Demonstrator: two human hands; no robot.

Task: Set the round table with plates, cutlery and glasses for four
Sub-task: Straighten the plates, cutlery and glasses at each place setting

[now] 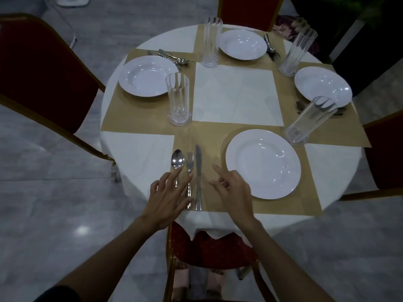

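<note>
A round table with a white cloth (139, 158) carries tan placemats, each with a white plate and a tall clear glass. The near plate (262, 163) lies right of a spoon (177, 161), a fork (189, 171) and a knife (198, 177) laid side by side. My left hand (166, 197) lies over the spoon and fork handles with straight, spread fingers. My right hand (232, 189) hovers between the knife and the near plate, index finger out, holding nothing. The near glass (309, 120) stands beyond that plate.
Other plates sit at the left (148, 76), far (243, 44) and right (322, 87), with cutlery beside each and glasses (177, 99) (211, 42) (297, 52). Red chairs with gold frames ring the table: left (43, 73), far (250, 12), right (386, 160), near (207, 249).
</note>
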